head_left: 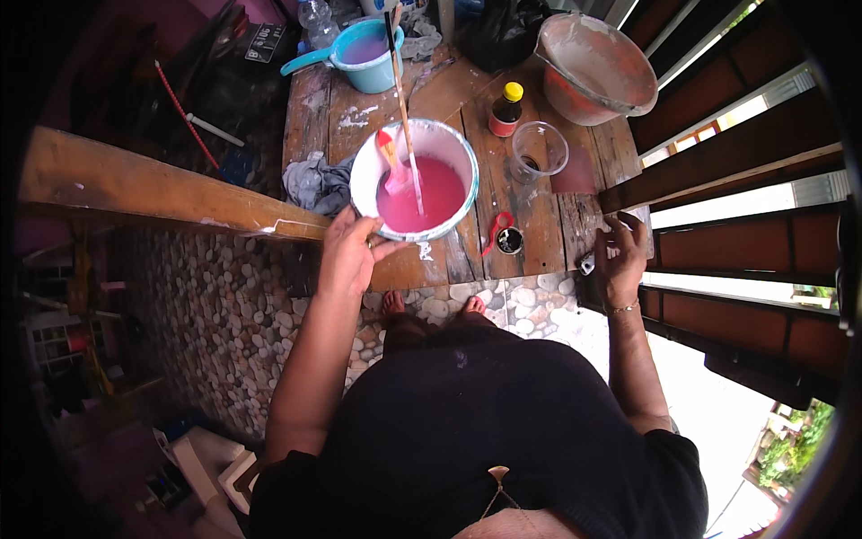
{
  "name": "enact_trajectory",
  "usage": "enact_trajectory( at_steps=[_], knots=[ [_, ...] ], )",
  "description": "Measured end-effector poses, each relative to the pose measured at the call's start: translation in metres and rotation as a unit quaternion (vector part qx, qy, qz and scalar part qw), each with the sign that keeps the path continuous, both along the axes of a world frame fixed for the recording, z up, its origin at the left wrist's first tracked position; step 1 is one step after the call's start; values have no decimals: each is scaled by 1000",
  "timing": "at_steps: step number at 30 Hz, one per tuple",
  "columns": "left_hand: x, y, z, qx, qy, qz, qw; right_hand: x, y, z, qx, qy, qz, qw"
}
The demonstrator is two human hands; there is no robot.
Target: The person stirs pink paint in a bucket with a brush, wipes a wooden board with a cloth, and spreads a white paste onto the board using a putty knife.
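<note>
My left hand (pixel 352 251) grips the near-left rim of a white paint bucket (pixel 458 139), its fingers reaching under the side. Pink paint (pixel 437 193) lies inside, with a red-handled paintbrush (pixel 388 148) leaning on the wall and a long thin stick (pixel 409 135) standing in the paint. My right hand (pixel 623 256) is raised beside the table's right edge, near the end of a wooden rail. Its fingers are loosely curled and apart, and nothing shows between them. Right of the bucket are a small dark-filled cap or jar (pixel 509 240) and a red ring-shaped strip (pixel 495 231).
The worn wooden table (pixel 548 238) also bears a blue dipper (pixel 368 76), a grey rag (pixel 319 184), a yellow-capped bottle (pixel 506 112), a clear plastic cup (pixel 540 153) and a paint-stained basin (pixel 597 72). Dark slats (pixel 745 225) line the right. A wooden beam (pixel 171 184) runs along the left.
</note>
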State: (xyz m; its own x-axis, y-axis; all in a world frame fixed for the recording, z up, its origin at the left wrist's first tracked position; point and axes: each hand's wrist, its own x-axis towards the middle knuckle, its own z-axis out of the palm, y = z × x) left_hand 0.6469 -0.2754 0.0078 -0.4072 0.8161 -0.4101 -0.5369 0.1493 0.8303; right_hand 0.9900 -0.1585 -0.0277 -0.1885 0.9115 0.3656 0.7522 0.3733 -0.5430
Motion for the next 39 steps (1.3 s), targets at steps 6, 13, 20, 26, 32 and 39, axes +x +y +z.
enact_trajectory(
  at_steps=[6, 13, 20, 26, 32, 39],
  knots=[
    [-7, 54, -6, 29, 0, 5, 1000, 48, -2, -24, 40, -97, -109, 988],
    [-22, 111, -17, 55, 34, -16, 998, 63, 6, -59, -173, -218, -222, 935],
    [-25, 106, -21, 48, 14, -40, 998, 47, 12, -72, -242, -195, -172, 935],
    [-10, 41, -14, -32, 160, -75, 984, 53, 24, -74, -242, -215, -205, 924],
    [-22, -51, 5, 46, 274, -227, 933, 64, -13, -46, -132, -127, -235, 955],
    [-93, -137, 11, -23, 242, -199, 949, 0, -147, 54, -305, -49, -9, 951]
  ],
)
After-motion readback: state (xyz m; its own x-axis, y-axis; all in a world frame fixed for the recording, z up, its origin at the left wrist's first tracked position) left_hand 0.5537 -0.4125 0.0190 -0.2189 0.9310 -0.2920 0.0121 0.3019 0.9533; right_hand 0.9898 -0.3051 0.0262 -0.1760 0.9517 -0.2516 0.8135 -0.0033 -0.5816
